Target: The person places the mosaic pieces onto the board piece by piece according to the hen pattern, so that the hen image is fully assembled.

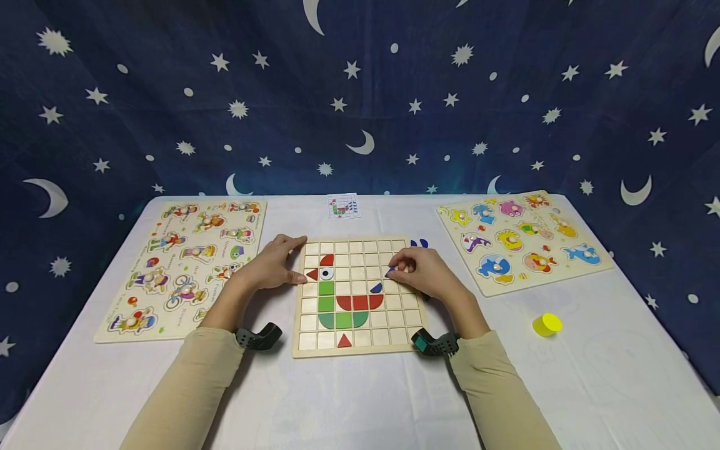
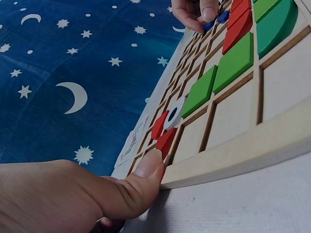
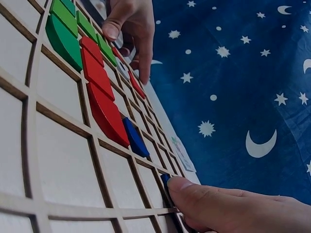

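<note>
Pinching a small blue piece (image 1: 390, 271), right hand (image 1: 423, 272) sets it in the grid board (image 1: 357, 350)'s right cells; left hand (image 1: 272, 265) braces the left edge. Left wrist: thumb presses the rim. Right wrist: fingers (image 3: 194, 191) nip the piece's (image 3: 165, 179) edge. Likely light, stiff, smooth wood; grip by edges.

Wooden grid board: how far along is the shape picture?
Done: red, green and one blue piece sit in the wooden grid board. In hand: the right hand pinches a small blue piece over a cell; the left hand steadies the edge. Left: two blue pieces beside the board.
</note>
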The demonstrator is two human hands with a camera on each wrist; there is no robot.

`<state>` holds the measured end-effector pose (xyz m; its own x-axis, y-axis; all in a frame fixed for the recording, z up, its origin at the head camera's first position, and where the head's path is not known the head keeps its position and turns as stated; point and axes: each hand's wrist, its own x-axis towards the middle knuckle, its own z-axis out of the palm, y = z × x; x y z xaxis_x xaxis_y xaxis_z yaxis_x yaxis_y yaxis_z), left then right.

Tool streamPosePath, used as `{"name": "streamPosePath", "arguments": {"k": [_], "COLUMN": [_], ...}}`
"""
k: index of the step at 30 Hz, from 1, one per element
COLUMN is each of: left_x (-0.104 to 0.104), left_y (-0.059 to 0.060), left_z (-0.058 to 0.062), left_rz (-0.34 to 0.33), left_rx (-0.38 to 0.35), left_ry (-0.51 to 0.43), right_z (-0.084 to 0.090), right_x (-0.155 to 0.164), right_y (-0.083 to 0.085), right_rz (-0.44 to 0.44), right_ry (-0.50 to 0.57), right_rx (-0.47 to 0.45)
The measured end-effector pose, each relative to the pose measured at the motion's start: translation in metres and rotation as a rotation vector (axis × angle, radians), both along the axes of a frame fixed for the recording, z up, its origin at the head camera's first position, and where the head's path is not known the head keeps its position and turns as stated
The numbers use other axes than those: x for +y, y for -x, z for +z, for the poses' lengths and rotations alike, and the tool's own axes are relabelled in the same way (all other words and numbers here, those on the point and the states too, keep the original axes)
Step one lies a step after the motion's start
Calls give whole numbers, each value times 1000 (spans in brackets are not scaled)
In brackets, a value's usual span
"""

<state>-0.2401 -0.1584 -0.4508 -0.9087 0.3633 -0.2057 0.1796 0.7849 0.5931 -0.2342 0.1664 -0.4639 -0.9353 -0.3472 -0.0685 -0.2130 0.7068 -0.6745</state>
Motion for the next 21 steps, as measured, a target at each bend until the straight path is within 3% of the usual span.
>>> {"name": "streamPosePath", "arguments": {"k": [21], "left_x": [-1], "left_y": [0], "left_z": [-1], "left_rz": [-3], "left_rx": [6], "left_ry": [1], "right_z": [2], "right_x": [3], "right_y": [-1], "right_rz": [12], "right_ry": [9], "right_rx": [-16]}}
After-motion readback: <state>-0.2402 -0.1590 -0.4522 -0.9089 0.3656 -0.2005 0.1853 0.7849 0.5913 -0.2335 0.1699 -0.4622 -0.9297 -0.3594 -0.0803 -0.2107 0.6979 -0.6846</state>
